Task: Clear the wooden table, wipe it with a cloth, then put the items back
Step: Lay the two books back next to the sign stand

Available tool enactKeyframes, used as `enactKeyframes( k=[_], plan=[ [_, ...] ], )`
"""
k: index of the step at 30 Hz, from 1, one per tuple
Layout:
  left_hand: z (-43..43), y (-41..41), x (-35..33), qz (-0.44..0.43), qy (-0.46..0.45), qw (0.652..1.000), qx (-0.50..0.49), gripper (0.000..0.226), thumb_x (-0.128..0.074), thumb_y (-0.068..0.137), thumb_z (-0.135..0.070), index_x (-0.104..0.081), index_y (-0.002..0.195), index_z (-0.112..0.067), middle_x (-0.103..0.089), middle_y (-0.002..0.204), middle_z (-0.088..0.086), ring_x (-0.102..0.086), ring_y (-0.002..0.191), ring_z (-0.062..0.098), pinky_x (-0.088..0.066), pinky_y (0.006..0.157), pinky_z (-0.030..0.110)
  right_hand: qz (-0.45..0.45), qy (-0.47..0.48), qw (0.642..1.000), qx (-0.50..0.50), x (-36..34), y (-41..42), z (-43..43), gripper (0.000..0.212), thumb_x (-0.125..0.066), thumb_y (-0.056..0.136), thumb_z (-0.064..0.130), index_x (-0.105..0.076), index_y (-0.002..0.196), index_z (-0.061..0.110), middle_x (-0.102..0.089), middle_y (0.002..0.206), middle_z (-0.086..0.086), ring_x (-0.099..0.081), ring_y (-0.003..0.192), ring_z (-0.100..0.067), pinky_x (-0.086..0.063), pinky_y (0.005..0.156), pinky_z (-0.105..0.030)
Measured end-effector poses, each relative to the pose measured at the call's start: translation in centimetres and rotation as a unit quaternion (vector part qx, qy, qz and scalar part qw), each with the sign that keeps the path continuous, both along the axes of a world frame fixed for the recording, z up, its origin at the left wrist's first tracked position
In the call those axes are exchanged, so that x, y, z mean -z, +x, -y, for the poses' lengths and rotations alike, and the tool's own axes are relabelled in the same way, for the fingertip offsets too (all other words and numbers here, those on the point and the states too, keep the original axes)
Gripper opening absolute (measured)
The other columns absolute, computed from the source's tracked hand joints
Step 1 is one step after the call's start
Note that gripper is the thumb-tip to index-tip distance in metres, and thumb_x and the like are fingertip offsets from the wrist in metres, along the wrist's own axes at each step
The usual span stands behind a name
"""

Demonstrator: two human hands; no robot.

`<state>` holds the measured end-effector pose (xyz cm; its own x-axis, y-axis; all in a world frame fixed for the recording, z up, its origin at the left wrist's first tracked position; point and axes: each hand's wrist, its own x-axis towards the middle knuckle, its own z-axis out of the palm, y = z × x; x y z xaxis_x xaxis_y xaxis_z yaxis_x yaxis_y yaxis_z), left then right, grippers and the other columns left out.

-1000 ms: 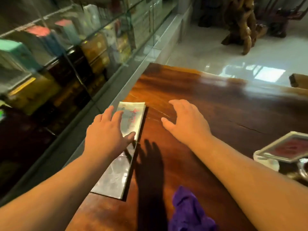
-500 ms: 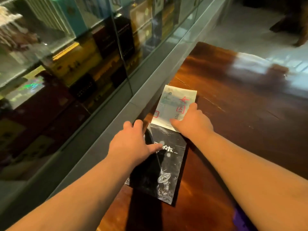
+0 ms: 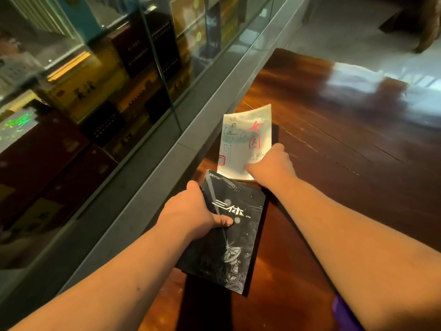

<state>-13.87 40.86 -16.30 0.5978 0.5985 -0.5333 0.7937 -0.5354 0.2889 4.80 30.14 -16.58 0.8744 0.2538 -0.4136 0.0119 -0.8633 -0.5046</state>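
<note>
Two books sit at the left edge of the glossy wooden table (image 3: 346, 144). My left hand (image 3: 191, 211) grips the left side of the black book (image 3: 231, 242), thumb pressed on its cover, and its near end is tilted up off the wood. My right hand (image 3: 272, 166) holds the near right corner of the white book (image 3: 245, 142) with red characters; that book is lifted and tilted toward me, casting a shadow beneath. A purple cloth (image 3: 343, 316) peeks out under my right forearm at the bottom edge.
A grey ledge (image 3: 181, 130) and a glass display cabinet (image 3: 100, 87) full of boxes run along the table's left side. Pale tiled floor (image 3: 346, 32) lies beyond the far end, with a dark carved wooden piece (image 3: 427, 22) at the top right.
Both hands went from resting flat near the books to gripping one each. The white book has risen and tilted up; the black book's near end has lifted. The camera turned left.
</note>
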Motion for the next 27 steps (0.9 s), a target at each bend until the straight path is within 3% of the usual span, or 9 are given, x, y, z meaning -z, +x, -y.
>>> enactKeyframes(
  k=[2, 4, 7, 10, 17, 21, 24, 27],
  plan=[
    [0.2, 0.0, 0.2, 0.025, 0.002, 1.0, 0.011, 0.084, -0.08, 0.058, -0.08, -0.036, 0.11, -0.03, -0.051, 0.093, -0.012, -0.053, 0.085, 0.02, -0.035, 0.054, 0.031, 0.028, 0.019, 0.999, 0.005, -0.4, 0.5, 1.3, 0.057, -0.078, 0.09, 0.023, -0.038, 0.129, 0.009, -0.058, 0.131, -0.018, -0.062, 0.111, -0.037, -0.05, 0.065, -0.038],
    [0.3, 0.2, 0.2, 0.057, -0.001, 0.998, 0.0, 0.07, -0.078, 0.075, -0.067, -0.039, 0.122, -0.032, -0.064, 0.111, -0.005, -0.063, 0.097, 0.026, -0.044, 0.067, 0.037, 0.047, 0.039, 0.998, 0.015, -1.0, 1.2, 3.2, 0.05, -0.073, 0.094, 0.016, -0.037, 0.128, 0.013, -0.061, 0.129, -0.014, -0.063, 0.093, -0.026, -0.04, 0.05, -0.029],
    [0.7, 1.1, -0.9, 0.096, 0.006, 0.995, -0.003, 0.058, -0.071, 0.087, -0.054, -0.041, 0.133, -0.035, -0.067, 0.128, 0.004, -0.064, 0.113, 0.034, -0.051, 0.087, 0.044, 0.066, 0.062, 0.995, 0.033, -2.5, 2.5, 7.3, 0.051, -0.07, 0.097, 0.017, -0.035, 0.133, 0.021, -0.063, 0.129, -0.006, -0.059, 0.071, -0.012, -0.041, 0.048, -0.022],
    [2.3, 3.3, -3.2, 0.156, 0.037, 0.987, -0.002, 0.054, -0.068, 0.089, -0.051, -0.045, 0.135, -0.033, -0.068, 0.128, 0.006, -0.063, 0.115, 0.036, -0.049, 0.088, 0.045, 0.086, 0.076, 0.991, 0.063, -4.2, 3.9, 13.0, 0.048, -0.066, 0.098, 0.016, -0.035, 0.133, 0.024, -0.065, 0.129, -0.004, -0.055, 0.066, -0.007, -0.043, 0.046, -0.021],
    [10.8, 12.3, -7.3, 0.249, 0.043, 0.968, -0.006, 0.049, -0.068, 0.093, -0.046, -0.049, 0.132, -0.024, -0.068, 0.123, 0.014, -0.062, 0.111, 0.042, -0.049, 0.089, 0.049, 0.084, 0.077, 0.983, 0.146, -6.4, 5.4, 27.9, 0.046, -0.064, 0.099, 0.013, -0.035, 0.13, 0.03, -0.065, 0.133, -0.003, -0.059, 0.075, -0.011, -0.048, 0.046, -0.021],
    [16.6, 17.0, -7.0, 0.245, 0.02, 0.969, 0.018, 0.049, -0.068, 0.093, -0.047, -0.048, 0.13, -0.022, -0.068, 0.121, 0.014, -0.062, 0.111, 0.042, -0.049, 0.089, 0.05, 0.084, 0.057, 0.981, 0.168, -5.9, 5.6, 34.8, 0.037, -0.057, 0.097, 0.006, -0.033, 0.116, 0.027, -0.066, 0.131, -0.009, -0.065, 0.1, -0.026, -0.045, 0.05, -0.024],
    [20.1, 19.3, -5.8, 0.234, 0.01, 0.971, 0.041, 0.048, -0.067, 0.094, -0.048, -0.047, 0.13, -0.025, -0.067, 0.119, 0.011, -0.063, 0.109, 0.041, -0.051, 0.087, 0.05, 0.085, 0.044, 0.98, 0.177, -5.0, 5.4, 38.2, 0.038, -0.055, 0.096, 0.002, -0.032, 0.112, 0.027, -0.066, 0.129, -0.011, -0.063, 0.096, -0.024, -0.038, 0.044, -0.019],
    [22.2, 20.7, -4.3, 0.229, 0.003, 0.972, 0.05, 0.046, -0.067, 0.094, -0.046, -0.048, 0.129, -0.023, -0.067, 0.117, 0.012, -0.063, 0.108, 0.041, -0.047, 0.082, 0.047, 0.078, 0.045, 0.98, 0.178, -3.9, 4.9, 40.1, 0.038, -0.053, 0.097, -0.001, -0.033, 0.113, 0.028, -0.067, 0.13, -0.011, -0.068, 0.105, -0.029, -0.05, 0.051, -0.025]
  ],
)
